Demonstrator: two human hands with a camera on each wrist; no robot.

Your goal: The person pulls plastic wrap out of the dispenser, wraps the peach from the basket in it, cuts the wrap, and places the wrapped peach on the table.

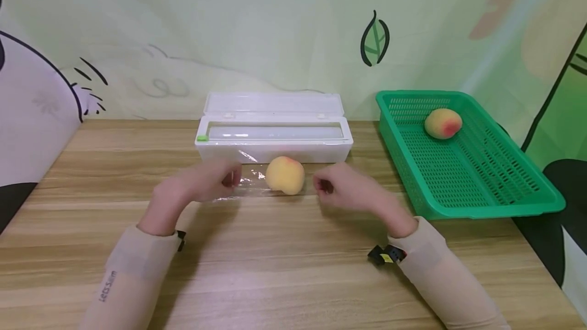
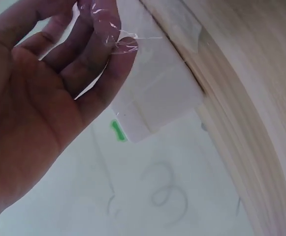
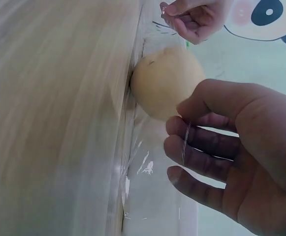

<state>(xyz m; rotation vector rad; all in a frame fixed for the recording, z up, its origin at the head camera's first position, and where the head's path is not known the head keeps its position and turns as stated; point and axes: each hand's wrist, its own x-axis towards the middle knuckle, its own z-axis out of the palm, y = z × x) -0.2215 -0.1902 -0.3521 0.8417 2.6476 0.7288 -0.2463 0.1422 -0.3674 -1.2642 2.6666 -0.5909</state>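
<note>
A yellow peach (image 1: 285, 175) with a reddish tinge sits on a strip of clear cling film (image 1: 252, 181) in front of a white film dispenser (image 1: 270, 152). To the peach's left, my left hand (image 1: 206, 180) pinches the film, which wrinkles over its fingertips in the left wrist view. On the other side my right hand (image 1: 348, 187) pinches the film's right end between thumb and forefinger (image 3: 202, 132). Neither hand touches the peach in the head view. The dispenser's lid (image 1: 273, 103) stands raised, and a green slider (image 1: 202, 138) is at the left end of its front edge.
A green plastic basket (image 1: 403, 162) stands on the right of the wooden table (image 1: 275, 269), with another peach (image 1: 443, 124) inside. Behind the table hangs a printed cloth (image 1: 257, 29), close to the back of the dispenser.
</note>
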